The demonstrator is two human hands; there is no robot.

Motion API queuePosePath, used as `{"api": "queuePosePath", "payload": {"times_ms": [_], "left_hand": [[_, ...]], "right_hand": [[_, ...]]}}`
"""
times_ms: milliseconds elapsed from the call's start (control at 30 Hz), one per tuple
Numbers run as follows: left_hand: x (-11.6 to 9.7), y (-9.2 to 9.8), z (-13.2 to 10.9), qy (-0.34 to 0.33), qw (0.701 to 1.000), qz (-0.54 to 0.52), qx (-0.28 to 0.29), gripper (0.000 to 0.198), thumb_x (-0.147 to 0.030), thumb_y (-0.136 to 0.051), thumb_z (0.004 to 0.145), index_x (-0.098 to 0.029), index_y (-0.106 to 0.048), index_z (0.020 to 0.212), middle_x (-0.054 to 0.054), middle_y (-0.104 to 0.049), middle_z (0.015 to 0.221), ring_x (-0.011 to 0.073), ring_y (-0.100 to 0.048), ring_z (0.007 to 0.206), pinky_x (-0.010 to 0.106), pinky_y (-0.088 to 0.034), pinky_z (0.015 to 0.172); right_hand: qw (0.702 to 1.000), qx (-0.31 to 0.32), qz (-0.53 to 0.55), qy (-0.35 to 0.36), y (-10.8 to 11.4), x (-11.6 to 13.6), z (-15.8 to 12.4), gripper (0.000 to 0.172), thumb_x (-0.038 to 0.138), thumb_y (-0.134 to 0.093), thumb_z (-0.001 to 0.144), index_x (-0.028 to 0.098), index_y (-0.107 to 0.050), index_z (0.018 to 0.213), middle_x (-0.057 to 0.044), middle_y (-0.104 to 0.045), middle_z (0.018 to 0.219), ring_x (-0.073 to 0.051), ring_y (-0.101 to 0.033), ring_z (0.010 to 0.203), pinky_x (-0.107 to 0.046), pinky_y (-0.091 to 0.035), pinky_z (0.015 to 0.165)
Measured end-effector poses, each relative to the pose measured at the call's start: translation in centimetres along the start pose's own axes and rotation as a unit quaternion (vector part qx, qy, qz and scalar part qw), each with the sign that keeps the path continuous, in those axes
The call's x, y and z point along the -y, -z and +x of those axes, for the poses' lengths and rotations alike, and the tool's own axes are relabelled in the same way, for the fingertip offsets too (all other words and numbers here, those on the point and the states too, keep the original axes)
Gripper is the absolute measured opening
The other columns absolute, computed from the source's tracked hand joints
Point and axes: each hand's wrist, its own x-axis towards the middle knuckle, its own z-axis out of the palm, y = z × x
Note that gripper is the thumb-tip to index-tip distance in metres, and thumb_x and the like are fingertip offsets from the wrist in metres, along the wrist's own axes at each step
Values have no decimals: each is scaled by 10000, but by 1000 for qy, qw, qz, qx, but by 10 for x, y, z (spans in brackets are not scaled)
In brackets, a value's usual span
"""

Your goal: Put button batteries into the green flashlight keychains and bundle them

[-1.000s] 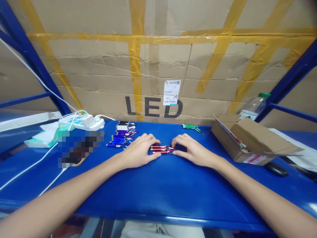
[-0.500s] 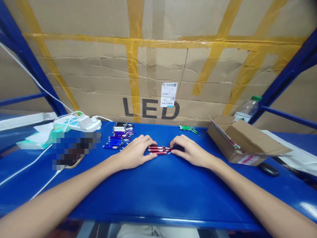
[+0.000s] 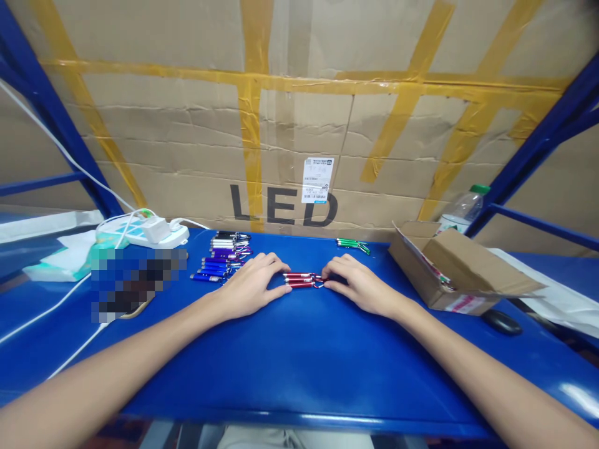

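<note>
Several red keychain flashlights (image 3: 299, 280), slim metal tubes with small carabiner clips, lie side by side on the blue table (image 3: 290, 355) between my hands. My left hand (image 3: 250, 285) rests at their left ends, thumb and fingertips apart, one to each side of the row. At the clip ends, the fingers and thumb of my right hand (image 3: 358, 284) are curled in and closed on the clips, which they partly cover. Beyond my left hand lie rows of blue flashlights (image 3: 213, 269), purple flashlights (image 3: 224, 254), white flashlights (image 3: 222, 244) and black flashlights (image 3: 227, 235). Green flashlights (image 3: 349, 242) lie farther back.
An open cardboard box (image 3: 428, 280) stands at right, with a black mouse (image 3: 501, 322) and a bottle (image 3: 468, 206) nearby. At left are a power strip (image 3: 173, 236), white cables, a tissue pack (image 3: 60, 265) and a blurred-out phone (image 3: 140, 287). A large carton (image 3: 196, 156) walls the back.
My left fingers have drawn back from along the red flashlights to their left ends. The red tubes now lie closer together with their ends more even. My right hand stays at the clips.
</note>
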Motion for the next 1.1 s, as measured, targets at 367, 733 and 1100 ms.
{"api": "queuePosePath", "payload": {"times_ms": [367, 733, 1100], "left_hand": [[3, -3, 1, 4, 1000, 9, -23, 294, -413, -624, 1076, -212, -692, 1280, 98, -693, 1273, 308, -647, 1174, 478, -521, 1048], [-3, -1, -2, -29, 999, -19, -8, 363, -415, -643, 1069, -234, -663, 1382, 110, -634, 1370, 317, -607, 1245, 502, -504, 1114], [-2, 1, -1, -24, 1000, 2, -3, 361, -385, -611, 1089, -218, -648, 1407, 107, -678, 1354, 310, -607, 1216, 482, -488, 1090]], "right_hand": [[1000, 8, 11, 7, -1, 4, -1, 138, 349, -564, 1130, 242, -650, 1113, -62, -712, 1107, -263, -580, 1046, -413, -450, 977], [999, -5, -28, -16, 0, -3, -2, 111, 304, -565, 1124, 241, -644, 1079, -72, -711, 1089, -279, -572, 1031, -416, -445, 947], [999, 33, 17, 28, -4, 17, 0, 232, 385, -490, 1154, 256, -683, 1144, -74, -725, 1139, -264, -609, 1062, -445, -443, 1026]]}}
